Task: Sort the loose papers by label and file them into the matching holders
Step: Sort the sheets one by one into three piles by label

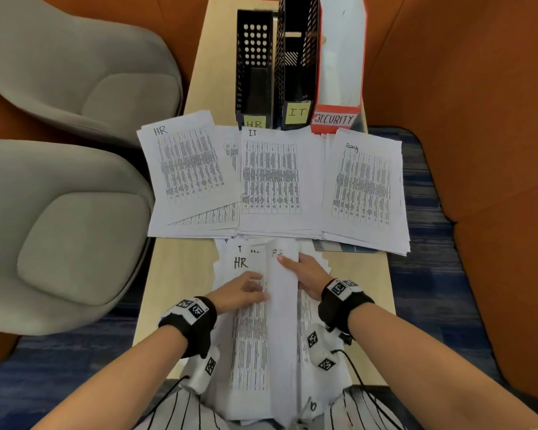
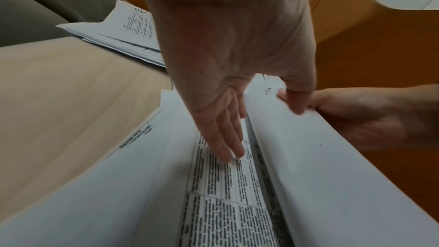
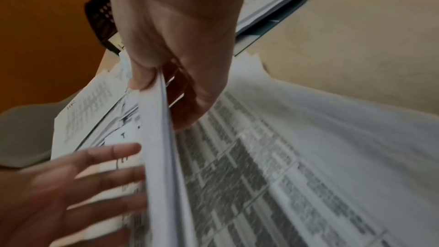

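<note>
An unsorted stack of papers [image 1: 252, 346] lies at the table's near end, its exposed sheet marked HR. My right hand [image 1: 305, 274] pinches one sheet [image 1: 281, 321] by its far edge, thumb on top, and holds it up on edge [image 3: 159, 157]. My left hand [image 1: 243, 290] rests flat on the stack beside it, fingers [image 2: 225, 138] straight. Farther back lie three sorted piles: HR [image 1: 187, 169], IT [image 1: 272, 178] and Security [image 1: 362, 187]. Behind them stand the HR holder [image 1: 254, 72], the IT holder [image 1: 297, 66] and the red SECURITY holder [image 1: 339, 72].
The narrow wooden table [image 1: 180, 274] has two grey chairs [image 1: 69, 243] along its left side and an orange upholstered wall [image 1: 479, 150] on its right. A blue-grey folder [image 1: 342, 247] pokes out from under the Security pile. The piles overhang both table edges.
</note>
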A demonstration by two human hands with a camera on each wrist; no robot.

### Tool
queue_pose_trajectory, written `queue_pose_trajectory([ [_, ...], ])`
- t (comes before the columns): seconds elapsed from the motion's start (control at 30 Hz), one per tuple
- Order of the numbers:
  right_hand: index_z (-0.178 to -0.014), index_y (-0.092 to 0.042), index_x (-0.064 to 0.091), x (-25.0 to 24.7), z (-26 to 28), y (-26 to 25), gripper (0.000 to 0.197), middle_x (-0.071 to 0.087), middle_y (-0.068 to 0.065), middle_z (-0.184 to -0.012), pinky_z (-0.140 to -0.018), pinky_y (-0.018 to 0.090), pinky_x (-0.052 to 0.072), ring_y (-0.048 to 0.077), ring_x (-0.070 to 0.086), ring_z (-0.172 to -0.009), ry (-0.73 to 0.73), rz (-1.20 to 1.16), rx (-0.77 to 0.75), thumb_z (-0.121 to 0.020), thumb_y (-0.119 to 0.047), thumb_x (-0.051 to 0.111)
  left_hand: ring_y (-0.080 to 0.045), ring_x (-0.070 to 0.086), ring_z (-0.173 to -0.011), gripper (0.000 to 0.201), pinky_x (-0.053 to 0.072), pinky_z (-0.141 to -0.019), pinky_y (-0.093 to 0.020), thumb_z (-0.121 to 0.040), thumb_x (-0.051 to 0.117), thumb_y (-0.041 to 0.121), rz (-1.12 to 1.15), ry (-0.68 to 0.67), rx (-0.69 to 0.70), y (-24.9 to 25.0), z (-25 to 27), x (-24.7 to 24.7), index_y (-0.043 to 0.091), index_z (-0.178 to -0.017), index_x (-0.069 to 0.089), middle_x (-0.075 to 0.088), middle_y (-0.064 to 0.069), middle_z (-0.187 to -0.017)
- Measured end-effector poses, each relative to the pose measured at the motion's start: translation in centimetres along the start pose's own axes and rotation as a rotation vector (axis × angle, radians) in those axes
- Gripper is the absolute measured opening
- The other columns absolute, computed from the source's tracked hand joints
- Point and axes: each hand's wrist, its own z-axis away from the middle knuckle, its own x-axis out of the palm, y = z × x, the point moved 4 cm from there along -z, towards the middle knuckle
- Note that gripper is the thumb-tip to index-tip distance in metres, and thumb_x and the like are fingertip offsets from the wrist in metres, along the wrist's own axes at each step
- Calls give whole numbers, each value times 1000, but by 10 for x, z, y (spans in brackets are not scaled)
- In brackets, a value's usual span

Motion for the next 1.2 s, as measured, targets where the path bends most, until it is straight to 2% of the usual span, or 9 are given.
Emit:
queue_pose_trajectory([
  [0.17, -129, -7, 54, 21, 5, -8, 52, 64, 11, -123, -106, 46, 43, 30, 58, -120, -283, -100, 97, -92, -43, 56, -9, 58, -106, 68, 56, -70, -20, -80, 74, 15, 102, 19, 112, 11, -1, 19, 25, -132, 31, 54, 3, -120],
  [0.3, -126, -16, 57, 8, -3, -36, 70, 60, 1, -127, -98, 33, 44, 20, 56, -120, -1, 128, -87, -78, -67, 57, -26, 54, -115, 62, 49, -90, -35, -76, 67, 6, 13, 408, 142, -4, -3, -25, 13, -131, 41, 54, -5, -123],
  [0.4, -141, -15, 39, -25, -15, -46, 76, 43, 6, -140, -104, 36, 40, 22, 47, -125, 370, 444, -192, -79, -43, 73, -33, 60, -101, 39, 53, -83, -39, -82, 58, -4, 189, 507, 109, -5, 8, -64, 9, -118, 51, 60, -15, -114],
  [0.57, -122, -13, 59, 9, -22, -43, 40, 67, 5, -118, -95, 38, 52, 25, 63, -113, -226, 171, 72, -85, -20, 71, -31, 62, -103, 25, 49, -95, -44, -91, 55, 4, 595, 423, 173, 32, 17, -113, 8, -115, 57, 65, -15, -113],
  [0.67, -126, -14, 57, 15, -32, -66, 54, 62, 0, -126, -107, 46, 41, 23, 58, -117, 18, 47, -124, -80, -37, 74, -30, 63, -106, 36, 50, -93, -43, -91, 56, 6, 502, 343, 207, 39, 16, -131, 10, -127, 54, 65, -12, -119],
  [0.77, -135, -8, 49, 28, -38, -93, 41, 59, 5, -127, -105, 44, 42, 24, 59, -115, 46, -8, -197, -95, -10, 57, -31, 62, -107, 34, 47, -98, -46, -88, 60, 4, 184, 395, 96, 20, 5, -145, 11, -121, 57, 64, -13, -121],
  [0.9, -135, -9, 43, 45, -51, -92, 49, 58, 15, -122, -88, 34, 48, 27, 58, -103, -52, 675, -128, -89, -7, 60, -27, 57, -100, 33, 45, -88, -37, -89, 55, 2, 174, 753, 43, 6, -7, -197, 6, -122, 57, 61, -12, -114],
  [1.0, -140, -13, 36, 42, -54, -56, 74, 42, 13, -138, -99, 42, 44, 32, 44, -125, -87, 1347, -21, -79, -30, 74, -36, 58, -110, 37, 47, -97, -45, -88, 49, 1, 177, 840, -40, 4, -22, -245, -1, -124, 57, 60, -21, -123],
  [1.2, -145, -21, 15, 35, -58, -6, 117, 23, 8, -148, -102, 57, 35, 37, 28, -134, -18, 1644, -72, -56, -48, 87, -39, 50, -121, 47, 42, -99, -42, -88, 52, 3, -142, 947, -102, 42, -32, -277, 1, -134, 46, 52, -24, -131],
])
